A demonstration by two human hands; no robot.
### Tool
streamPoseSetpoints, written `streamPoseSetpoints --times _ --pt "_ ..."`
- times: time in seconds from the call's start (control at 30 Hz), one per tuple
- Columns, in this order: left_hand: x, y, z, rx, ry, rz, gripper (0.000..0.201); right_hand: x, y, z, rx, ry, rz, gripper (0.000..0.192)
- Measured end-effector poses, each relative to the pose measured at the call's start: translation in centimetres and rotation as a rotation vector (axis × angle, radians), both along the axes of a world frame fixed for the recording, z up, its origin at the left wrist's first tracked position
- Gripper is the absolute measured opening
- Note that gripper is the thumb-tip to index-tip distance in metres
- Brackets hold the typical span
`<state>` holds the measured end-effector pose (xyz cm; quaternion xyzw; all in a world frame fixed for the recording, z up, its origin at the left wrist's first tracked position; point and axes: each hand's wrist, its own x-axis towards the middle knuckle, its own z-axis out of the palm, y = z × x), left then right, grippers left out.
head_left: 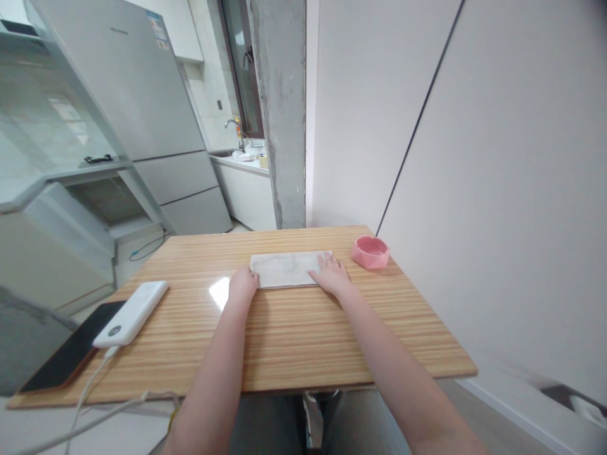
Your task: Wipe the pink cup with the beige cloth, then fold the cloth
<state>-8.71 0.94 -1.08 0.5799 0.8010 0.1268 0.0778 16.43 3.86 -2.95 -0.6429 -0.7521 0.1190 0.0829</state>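
Folded grey cloth (pixel 289 269) lies flat on the wooden table (pixel 284 341), just left of the pink bowl (pixel 370 252), whose inside looks empty. Left hand (pixel 243 285) curls at the cloth's left end; right hand (pixel 332 275) rests open-palmed on its right end, gripping nothing.

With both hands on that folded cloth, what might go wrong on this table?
The right hand lies close to the pink bowl; a wide sweep might knock it toward the table edge. The left hand grips the cloth at its corner, so a pull might undo the fold.
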Motion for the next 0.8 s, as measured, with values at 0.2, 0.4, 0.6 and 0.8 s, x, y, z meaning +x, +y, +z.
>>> streamPoseSetpoints --times 0.2,0.4,0.6,0.8 --pt "0.3 -0.2 0.2 -0.012 -0.109 -0.004 0.033 -0.1 0.1 -0.4 0.006 0.012 -0.022 0.075" --pt "0.2 -0.7 1.6 0.208 -0.177 0.079 0.048 0.9 -0.3 1.3 0.007 0.038 0.079 0.056" --pt "3.8 -1.5 2.6 0.724 -0.205 -0.124 0.042 0.2 -1.0 1.9 -0.045 0.111 0.155 0.049" --pt "8.8 -1.2 0.0 0.379 -0.269 -0.756 0.043 -1.1 -0.9 1.1 -0.033 0.182 0.193 0.053"
